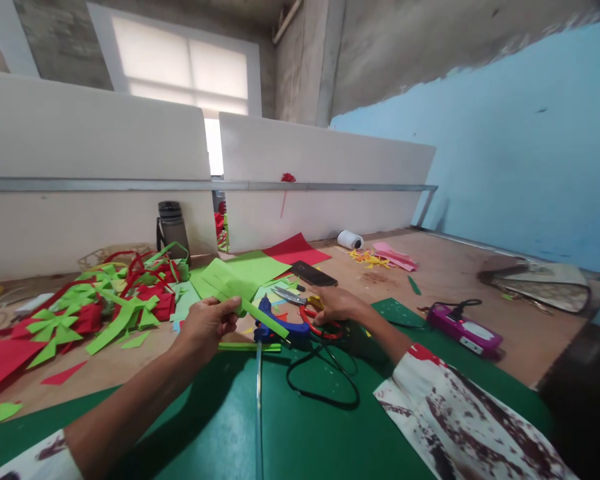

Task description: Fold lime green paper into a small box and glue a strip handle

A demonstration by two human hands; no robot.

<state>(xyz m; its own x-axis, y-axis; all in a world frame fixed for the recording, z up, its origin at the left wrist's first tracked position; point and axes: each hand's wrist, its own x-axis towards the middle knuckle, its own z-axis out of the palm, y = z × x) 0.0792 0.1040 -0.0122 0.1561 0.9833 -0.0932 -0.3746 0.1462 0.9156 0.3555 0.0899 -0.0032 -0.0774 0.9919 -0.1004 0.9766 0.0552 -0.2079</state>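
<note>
My left hand pinches a light green sheet with slits cut in it; a narrow strip of it juts out toward the right. My right hand has its fingers closed at the orange-red handles of a pair of scissors, whose blades point left. Between the hands lies a blue glue gun, with a long clear glue stick running from it toward me. Another green strip rests on the mat below my left hand. The fingertips of my right hand are partly hidden.
A green mat covers the near table. Red and green cut pieces are heaped at left, before a dark bottle. A phone lies behind the scissors. At right sit a purple power strip and a pouch.
</note>
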